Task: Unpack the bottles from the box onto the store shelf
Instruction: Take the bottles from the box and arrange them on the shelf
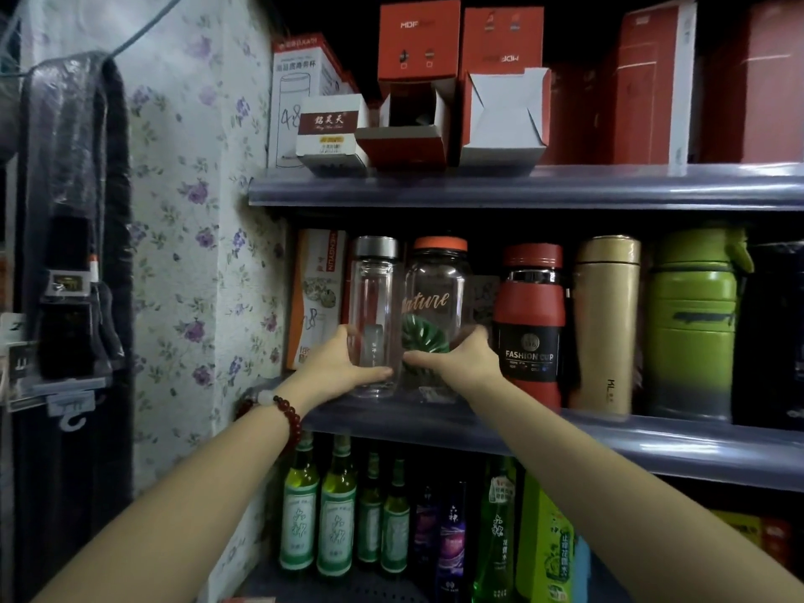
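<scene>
A slim clear glass bottle (374, 298) with a silver cap stands upright at the left end of the middle shelf (652, 441). My left hand (337, 363) wraps around its lower part. Right beside it stands a wider clear bottle (439, 293) with an orange lid, gold lettering and a green leaf print. My right hand (461, 359) grips this one near its base. Both bottles rest on the shelf and almost touch each other.
To the right stand a red "Fashion Cup" flask (530, 324), a gold flask (607, 319) and a green flask (694, 324). A carton (317, 293) stands behind on the left. Red and white boxes (417, 84) fill the top shelf; green bottles (335, 511) stand below. A floral wall (195, 211) borders the left.
</scene>
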A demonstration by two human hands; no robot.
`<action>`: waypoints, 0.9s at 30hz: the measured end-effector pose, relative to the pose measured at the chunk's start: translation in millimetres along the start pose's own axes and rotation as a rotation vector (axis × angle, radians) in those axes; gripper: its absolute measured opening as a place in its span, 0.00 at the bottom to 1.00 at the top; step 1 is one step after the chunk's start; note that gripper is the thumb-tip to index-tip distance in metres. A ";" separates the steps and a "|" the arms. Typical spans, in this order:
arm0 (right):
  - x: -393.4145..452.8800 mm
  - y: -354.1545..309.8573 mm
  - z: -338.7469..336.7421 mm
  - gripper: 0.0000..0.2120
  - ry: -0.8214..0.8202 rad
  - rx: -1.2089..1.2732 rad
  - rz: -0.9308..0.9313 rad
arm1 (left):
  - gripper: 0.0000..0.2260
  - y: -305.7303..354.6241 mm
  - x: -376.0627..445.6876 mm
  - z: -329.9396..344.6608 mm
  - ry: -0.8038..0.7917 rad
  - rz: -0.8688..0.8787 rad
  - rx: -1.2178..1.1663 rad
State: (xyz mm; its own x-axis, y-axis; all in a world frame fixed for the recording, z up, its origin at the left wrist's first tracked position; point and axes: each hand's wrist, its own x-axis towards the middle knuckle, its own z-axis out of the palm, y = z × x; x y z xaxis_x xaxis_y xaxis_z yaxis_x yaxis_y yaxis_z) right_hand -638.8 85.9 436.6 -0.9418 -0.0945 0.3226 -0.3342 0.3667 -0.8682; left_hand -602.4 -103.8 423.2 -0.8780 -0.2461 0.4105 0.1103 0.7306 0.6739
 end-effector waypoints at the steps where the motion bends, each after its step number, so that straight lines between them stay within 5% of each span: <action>1: 2.1 1.0 -4.5 0.51 -0.052 0.003 0.014 | 0.45 -0.6 0.8 -0.2 0.002 -0.006 0.009; 3: 3.6 -1.7 -11.1 0.49 -0.137 0.016 0.017 | 0.47 -1.7 2.7 0.0 0.003 -0.012 0.018; 7: -7.4 -10.3 -5.9 0.61 -0.135 -0.027 0.017 | 0.43 0.8 3.6 -0.6 -0.017 -0.010 -0.016; 10: -13.3 -5.1 1.8 0.53 0.023 -0.083 -0.038 | 0.47 1.2 2.1 -2.3 -0.013 -0.023 -0.025; 13: -9.9 -0.8 -4.6 0.46 -0.040 -0.037 -0.017 | 0.46 0.7 0.3 -2.0 -0.014 -0.034 -0.003; 16: 2.1 5.0 -10.9 0.50 -0.142 0.043 -0.018 | 0.49 2.2 0.9 -2.8 -0.028 -0.048 0.017; 20: -11.6 -5.0 -5.6 0.59 -0.075 0.061 -0.029 | 0.47 3.4 4.5 -3.5 -0.044 -0.055 -0.025; 27: -13.1 -5.6 -3.3 0.52 0.013 0.000 -0.060 | 0.43 7.1 4.8 -0.1 0.011 -0.057 0.008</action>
State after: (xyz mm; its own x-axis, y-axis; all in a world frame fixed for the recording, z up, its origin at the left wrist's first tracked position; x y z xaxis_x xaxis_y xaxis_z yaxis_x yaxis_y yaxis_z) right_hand -624.4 88.1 438.5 -0.9197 -0.1043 0.3786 -0.3898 0.3605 -0.8474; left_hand -605.7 -99.8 430.1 -0.8777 -0.2945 0.3781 0.0565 0.7199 0.6918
